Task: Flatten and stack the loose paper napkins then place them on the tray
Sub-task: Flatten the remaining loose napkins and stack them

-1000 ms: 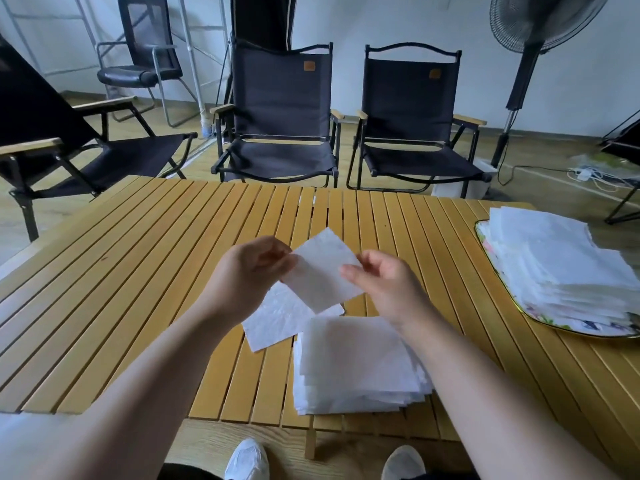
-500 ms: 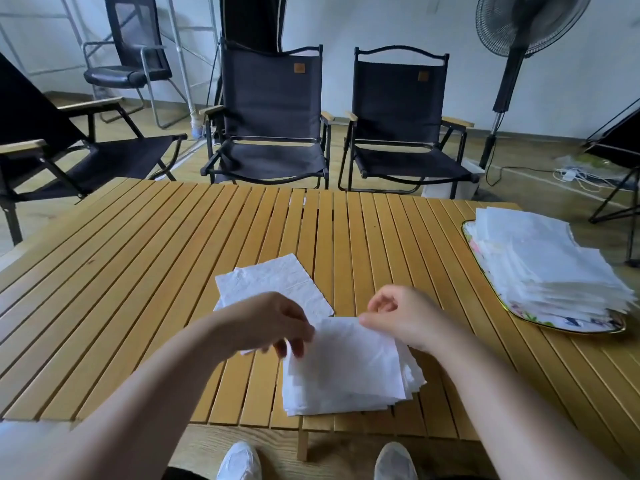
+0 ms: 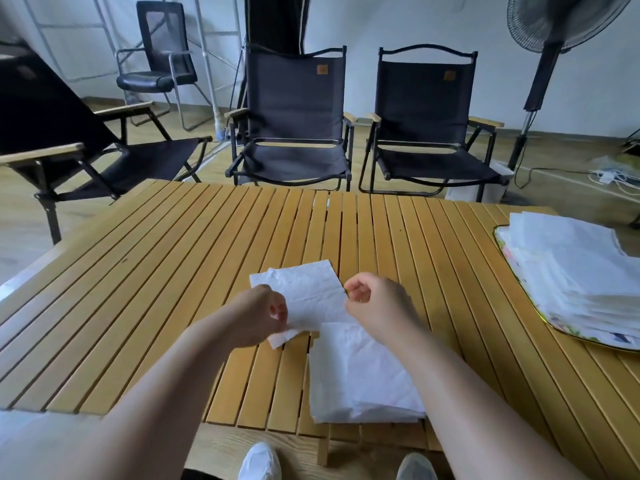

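Napkin work has moved on by one sheet. The left hand (image 3: 263, 317) pinches the near left edge of the loose napkin (image 3: 304, 292), fingers curled round the paper. The right hand (image 3: 374, 306) is curled too, thumb and forefinger closing on the sheet's right edge, though the contact itself is small and hard to make out. A second ago both hands held a different napkin up in the air. Half a second ago they were laying it on the near stack (image 3: 360, 375), and now they have gone to the crumpled sheet that lay just beyond it.

That sheet sits on the table (image 3: 173, 271), with its near edge reaching the far edge of the stack. Whether it has left the slats yet I cannot tell. Well apart to the right, the tray (image 3: 500, 237) already carries a tall pile of napkins (image 3: 571, 271).

I judge this is the last loose sheet in view. It wants smoothing and laying on the stack, and then the stack can go across to the tray.
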The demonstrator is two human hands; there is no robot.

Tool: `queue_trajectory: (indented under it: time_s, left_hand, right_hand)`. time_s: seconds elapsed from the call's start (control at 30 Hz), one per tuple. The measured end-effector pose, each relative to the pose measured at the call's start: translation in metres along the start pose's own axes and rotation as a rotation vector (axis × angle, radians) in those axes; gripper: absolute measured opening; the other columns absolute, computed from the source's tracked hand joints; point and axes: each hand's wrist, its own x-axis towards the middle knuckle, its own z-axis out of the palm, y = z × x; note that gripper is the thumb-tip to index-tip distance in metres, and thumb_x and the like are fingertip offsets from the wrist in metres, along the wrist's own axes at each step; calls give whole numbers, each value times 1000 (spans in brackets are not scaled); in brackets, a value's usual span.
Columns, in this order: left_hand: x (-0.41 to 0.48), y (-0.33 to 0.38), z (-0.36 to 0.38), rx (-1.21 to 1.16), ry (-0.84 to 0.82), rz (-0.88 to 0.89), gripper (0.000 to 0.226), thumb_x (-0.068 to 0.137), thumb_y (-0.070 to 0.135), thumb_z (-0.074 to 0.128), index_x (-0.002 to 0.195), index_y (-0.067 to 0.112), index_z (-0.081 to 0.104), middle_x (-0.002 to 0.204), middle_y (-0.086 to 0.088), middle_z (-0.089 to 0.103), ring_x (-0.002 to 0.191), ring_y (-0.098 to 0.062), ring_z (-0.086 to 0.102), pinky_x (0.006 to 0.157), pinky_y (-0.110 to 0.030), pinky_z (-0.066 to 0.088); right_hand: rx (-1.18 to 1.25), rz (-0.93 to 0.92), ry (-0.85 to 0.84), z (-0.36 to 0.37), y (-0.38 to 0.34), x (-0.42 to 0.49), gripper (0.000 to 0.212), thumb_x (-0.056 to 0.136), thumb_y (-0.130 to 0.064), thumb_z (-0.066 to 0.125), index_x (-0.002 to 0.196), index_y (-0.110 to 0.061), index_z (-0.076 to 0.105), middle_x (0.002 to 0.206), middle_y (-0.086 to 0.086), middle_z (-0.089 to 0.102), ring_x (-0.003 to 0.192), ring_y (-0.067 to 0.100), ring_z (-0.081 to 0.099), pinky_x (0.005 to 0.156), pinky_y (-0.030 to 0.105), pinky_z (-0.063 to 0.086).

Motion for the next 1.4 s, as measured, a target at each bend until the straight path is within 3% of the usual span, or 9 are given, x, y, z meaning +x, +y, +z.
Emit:
queue_trajectory:
  time_s: [0.1,0.2,0.37,0.6,0.8,0.93,1.1,1.23,1.4]
  left_hand:
    - [-4,1,-15,-37,145,107,16,94,30,64,84,38,55,117,13,50,112,-12,49,97,-31,47]
    - [-10,4,-26,-244,222,244,18,99,22,54,94,39,53,123,11,58,114,-12,53,94,-35,53]
    - [-24,9,-27,-640,239,301,17,96,36,46,88,24,53,84,-3,56,75,-16,48,67,-36,40]
    - [-29,25,-28,-1167,-26,203,58,88,61,56,130,22,59,116,-10,67,108,-29,68,87,-43,58]
    - [-21,46,-21,-1157,106,162,38,90,19,71,126,26,60,109,-4,75,98,-24,72,84,-36,59]
    - [-18,52,-23,-1119,263,25,57,90,27,70,140,41,46,110,0,71,94,-16,70,72,-18,51]
    - [-15,54,-18,-968,300,35,71,86,30,74,146,45,39,107,-1,72,105,-19,65,101,-37,46]
    - [-19,61,-20,-822,309,76,56,87,25,75,136,44,54,102,4,71,93,-11,65,85,-25,52]
    - [-22,65,-22,-758,320,105,20,91,17,70,105,31,73,88,11,76,78,-4,67,68,-18,49]
  right_hand:
    - [32,-103,-102,-4,4,-4,52,80,-6,54,120,-38,62,114,-21,63,110,6,58,100,37,48]
    - [49,-169,-184,-9,7,-6,68,79,-8,58,134,-47,50,133,-25,53,127,8,48,103,37,46]
    - [286,-145,-81,-18,-5,-14,16,92,-28,72,105,-33,65,102,-17,66,98,9,62,77,21,49]
    - [672,-71,104,-33,-5,-13,7,93,-24,72,95,-17,73,84,-7,77,78,11,73,72,32,57]
    - [701,-65,104,-47,6,-19,24,89,-37,73,108,-23,67,98,3,77,92,28,74,86,60,57]
    - [649,-36,62,-61,15,-23,69,89,-29,75,147,-33,38,94,14,75,90,25,74,91,52,58]
    - [684,-83,8,-71,27,-29,91,85,-18,79,151,-48,25,112,5,74,101,21,72,94,48,58]
    - [529,-124,-3,-74,30,-32,76,88,-18,77,139,-57,38,128,1,67,114,17,66,97,47,57]
    - [303,-140,133,-81,24,-40,20,95,-26,68,108,-41,67,110,-16,69,110,11,62,94,40,56]
